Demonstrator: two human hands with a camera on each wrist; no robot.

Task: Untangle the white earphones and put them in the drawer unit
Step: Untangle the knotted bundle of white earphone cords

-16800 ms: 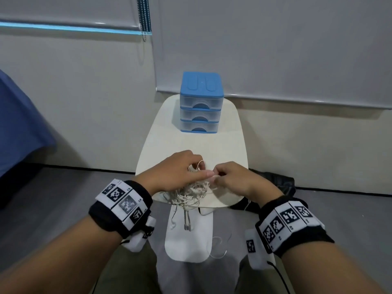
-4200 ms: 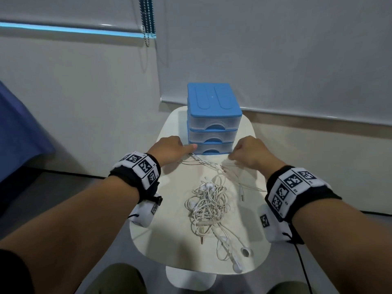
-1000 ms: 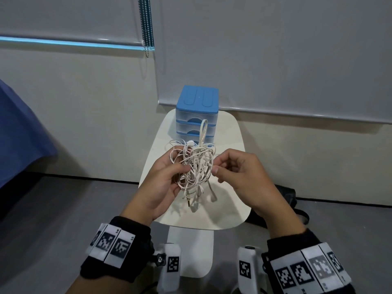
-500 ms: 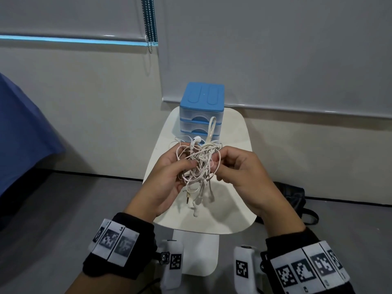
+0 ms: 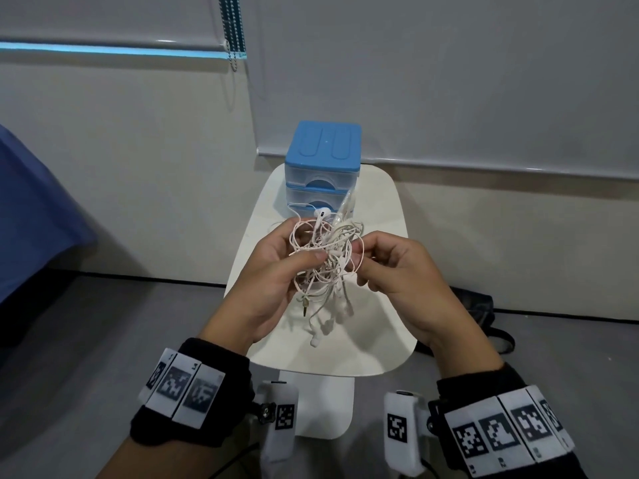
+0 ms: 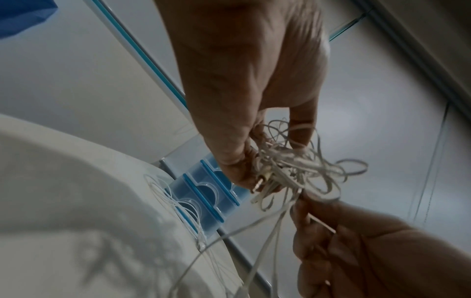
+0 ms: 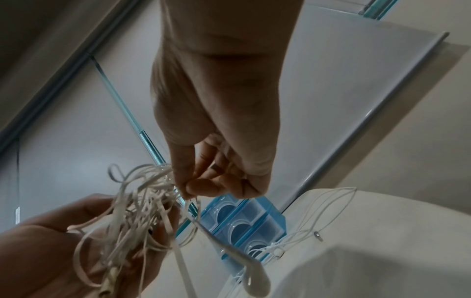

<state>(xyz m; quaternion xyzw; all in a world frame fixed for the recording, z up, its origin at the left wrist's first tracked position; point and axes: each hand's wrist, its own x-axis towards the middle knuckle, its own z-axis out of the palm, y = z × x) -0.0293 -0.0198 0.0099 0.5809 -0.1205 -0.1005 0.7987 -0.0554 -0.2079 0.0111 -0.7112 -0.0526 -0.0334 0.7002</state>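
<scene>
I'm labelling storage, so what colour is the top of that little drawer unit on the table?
Blue; the drawer unit has a blue top over clear drawers, clearest in the head view.

White earphones (image 5: 325,257), blue-topped clear drawer unit (image 5: 323,157), cream table (image 5: 377,326).

A plain indoor room, likely an office or a recording space rather than a home. A small rounded cream-white pedestal table (image 5: 377,209) stands against a bare off-white wall (image 5: 138,150). Above the table hang grey roller blinds (image 5: 449,74) with a beaded pull chain (image 5: 235,29); below it lies smooth grey flooring (image 5: 103,340). Left of the table hangs blue fabric (image 5: 31,209).
</scene>
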